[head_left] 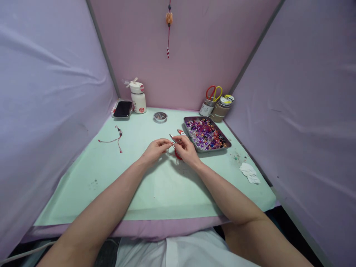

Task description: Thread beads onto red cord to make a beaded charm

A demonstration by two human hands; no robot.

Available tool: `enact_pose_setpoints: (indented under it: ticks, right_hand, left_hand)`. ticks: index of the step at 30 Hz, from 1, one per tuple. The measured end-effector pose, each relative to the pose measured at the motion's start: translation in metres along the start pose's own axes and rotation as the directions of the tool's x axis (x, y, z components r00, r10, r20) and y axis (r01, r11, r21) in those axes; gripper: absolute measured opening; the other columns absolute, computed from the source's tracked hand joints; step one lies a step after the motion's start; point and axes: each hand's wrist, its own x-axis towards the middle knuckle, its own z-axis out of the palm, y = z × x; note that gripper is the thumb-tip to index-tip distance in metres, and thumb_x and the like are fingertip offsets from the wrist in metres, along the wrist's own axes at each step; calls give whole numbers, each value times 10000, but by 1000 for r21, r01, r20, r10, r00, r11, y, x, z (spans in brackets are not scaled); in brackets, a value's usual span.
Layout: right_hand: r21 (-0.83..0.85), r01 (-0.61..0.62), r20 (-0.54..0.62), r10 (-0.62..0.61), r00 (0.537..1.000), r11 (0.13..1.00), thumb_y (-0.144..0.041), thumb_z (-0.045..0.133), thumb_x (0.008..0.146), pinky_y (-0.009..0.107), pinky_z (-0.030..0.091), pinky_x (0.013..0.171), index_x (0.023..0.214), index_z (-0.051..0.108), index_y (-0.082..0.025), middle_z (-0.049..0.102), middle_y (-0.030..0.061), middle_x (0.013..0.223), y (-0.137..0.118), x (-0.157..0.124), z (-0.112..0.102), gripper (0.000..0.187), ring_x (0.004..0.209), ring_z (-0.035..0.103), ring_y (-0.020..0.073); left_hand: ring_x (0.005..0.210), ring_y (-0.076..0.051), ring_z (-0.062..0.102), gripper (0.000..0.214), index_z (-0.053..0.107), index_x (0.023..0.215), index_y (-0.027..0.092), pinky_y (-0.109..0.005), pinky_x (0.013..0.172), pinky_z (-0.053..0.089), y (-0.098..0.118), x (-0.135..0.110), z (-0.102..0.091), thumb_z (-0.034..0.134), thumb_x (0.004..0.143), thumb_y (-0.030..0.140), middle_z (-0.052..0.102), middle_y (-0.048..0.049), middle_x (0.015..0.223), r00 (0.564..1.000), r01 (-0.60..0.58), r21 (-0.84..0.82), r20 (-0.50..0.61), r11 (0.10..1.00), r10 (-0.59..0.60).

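Note:
My left hand (158,149) is closed in a pinch at the middle of the table, its fingertips meeting those of my right hand. A tiny bit of red cord (172,144) shows between the fingertips. My right hand (185,149) is closed around a thin, silver, pointed tool (171,138), whose tip sticks out up and to the left; its exact kind is too small to tell. Below the right fingers lies a bundle of red cord (178,155), partly hidden by the hand. A pale thread end hangs beside it.
A metal tray (214,150) of mixed beads stands right of my hands, a red-and-white object (181,132) beside it. Behind are scissors (214,92) in a jar, a brown jar (221,111), a round container (160,117), a bottle (138,101) and a phone (123,109). A knotted bracelet (119,135) lies left, crumpled tissue (249,173) right.

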Motion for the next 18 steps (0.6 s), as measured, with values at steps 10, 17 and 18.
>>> enact_pose_setpoints:
  ticks: [10, 17, 18]
  right_hand:
    - [-87, 63, 8, -62, 998, 994, -313, 571, 812, 280, 408, 658, 774, 589, -209, 549, 13, 815, -3, -1, -1, 112, 697, 505, 135]
    - [-102, 89, 8, -89, 996, 991, -319, 553, 838, 284, 405, 680, 759, 559, -216, 532, 12, 817, 1, 0, -2, 131, 733, 509, 148]
    - [-106, 90, -5, -91, 996, 990, -317, 550, 840, 290, 409, 698, 762, 555, -216, 526, 14, 826, 2, 0, -3, 128, 746, 512, 152]
  left_hand:
    - [690, -139, 526, 236, 704, 764, 162, -289, 707, 405, -7, 3, -2, 702, 682, 383, 635, -41, 736, 996, -92, 70, -3, 993, 92]
    - [665, -143, 530, 260, 715, 749, 163, -290, 668, 410, 0, 0, 0, 724, 648, 402, 655, -48, 723, 990, -79, 126, -110, 989, 93]
    - [662, -144, 531, 269, 719, 759, 164, -289, 657, 409, 0, -1, 0, 724, 646, 409, 659, -50, 729, 989, -71, 138, -119, 988, 88]
